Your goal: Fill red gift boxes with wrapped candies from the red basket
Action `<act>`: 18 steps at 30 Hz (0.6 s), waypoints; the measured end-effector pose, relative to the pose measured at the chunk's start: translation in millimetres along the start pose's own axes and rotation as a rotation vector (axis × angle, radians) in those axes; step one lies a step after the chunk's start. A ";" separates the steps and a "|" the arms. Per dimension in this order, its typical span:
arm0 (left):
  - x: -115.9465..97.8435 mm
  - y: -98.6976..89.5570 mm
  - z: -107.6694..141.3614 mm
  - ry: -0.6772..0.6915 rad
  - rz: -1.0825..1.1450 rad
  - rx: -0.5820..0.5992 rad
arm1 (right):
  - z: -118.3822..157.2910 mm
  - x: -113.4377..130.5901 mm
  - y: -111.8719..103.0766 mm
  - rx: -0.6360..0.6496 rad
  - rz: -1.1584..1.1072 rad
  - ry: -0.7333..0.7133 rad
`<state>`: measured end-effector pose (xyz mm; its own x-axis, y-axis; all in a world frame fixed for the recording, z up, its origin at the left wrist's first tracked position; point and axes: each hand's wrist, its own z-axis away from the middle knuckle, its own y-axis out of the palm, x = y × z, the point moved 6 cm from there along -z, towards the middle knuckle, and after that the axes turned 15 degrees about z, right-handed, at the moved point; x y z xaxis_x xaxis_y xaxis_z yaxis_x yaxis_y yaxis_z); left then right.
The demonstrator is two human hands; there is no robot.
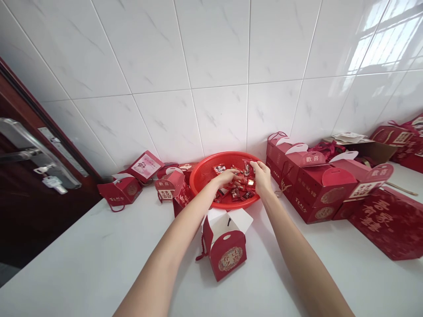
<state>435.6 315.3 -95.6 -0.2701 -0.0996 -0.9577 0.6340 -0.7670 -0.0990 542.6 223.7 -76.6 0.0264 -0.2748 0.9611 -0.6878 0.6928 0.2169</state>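
A red plastic basket (pixel 202 174) stands against the tiled wall, with small red wrapped packets (pixel 235 193) in it. My left hand (pixel 228 177) reaches into the basket among the packets, its fingers bent; whether it grips one cannot be made out. My right hand (pixel 262 176) is closed on a red packet (pixel 247 168) over the basket's right side. Between my forearms, in front of the basket, a red gift box (pixel 228 255) stands with its white-lined flaps open and a red cord at its left.
Red boxes (pixel 324 189) are stacked on the right, beside a large red box (pixel 390 224) and an open carton (pixel 380 149). More small boxes (pixel 122 189) stand on the left of the white table (pixel 99 259). A door handle with keys (pixel 53 180) is at the far left.
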 end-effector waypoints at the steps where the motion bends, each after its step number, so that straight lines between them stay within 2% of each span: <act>1: -3.6 -1.7 0.4 0.019 0.034 -0.015 | 0.2 0.1 0.4 0.002 -0.004 0.004; 5: -11.4 -3.3 -0.5 0.074 0.102 -0.059 | 0.3 -1.0 1.0 0.006 -0.016 0.013; 9: -9.5 0.8 -2.1 0.095 0.055 -0.056 | -1.7 -2.6 -1.4 -0.024 -0.025 0.011; 13: -9.2 13.6 -6.3 0.125 -0.089 -0.013 | -5.5 -4.6 -6.5 -0.061 -0.037 0.007; 18: -15.9 37.4 -25.0 0.191 -0.358 0.017 | -8.7 -5.0 -14.4 -0.113 -0.063 -0.013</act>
<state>481.7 304.1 -90.9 -0.3315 0.2941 -0.8964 0.5116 -0.7423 -0.4327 558.6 220.9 -83.1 0.0567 -0.3283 0.9429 -0.5988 0.7445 0.2952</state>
